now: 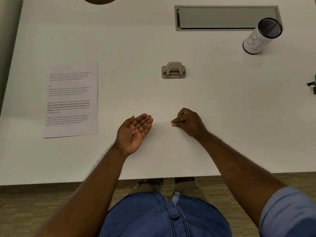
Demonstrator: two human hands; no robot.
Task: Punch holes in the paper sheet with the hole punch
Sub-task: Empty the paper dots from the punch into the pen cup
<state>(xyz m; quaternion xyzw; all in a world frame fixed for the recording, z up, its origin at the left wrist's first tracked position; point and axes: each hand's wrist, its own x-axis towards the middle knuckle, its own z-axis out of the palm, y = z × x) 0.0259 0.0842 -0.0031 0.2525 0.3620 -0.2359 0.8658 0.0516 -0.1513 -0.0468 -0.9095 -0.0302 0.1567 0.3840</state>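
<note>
A printed paper sheet (71, 100) lies flat on the left part of the white table (136, 40). A grey metal hole punch (173, 70) stands near the table's middle, apart from the sheet. My left hand (134, 133) rests on the table palm up, fingers apart, holding nothing, to the right of the sheet's lower corner. My right hand (189, 122) rests knuckles up with its fingers curled in, nothing visible in it, below and a little right of the punch.
A cylindrical mesh pen cup (262, 35) wrapped in lettered paper stands at the back right, beside a recessed grey cable tray (225, 17). A dark and green object (313, 86) pokes in at the right edge. The table's front edge (153, 178) runs just before my legs.
</note>
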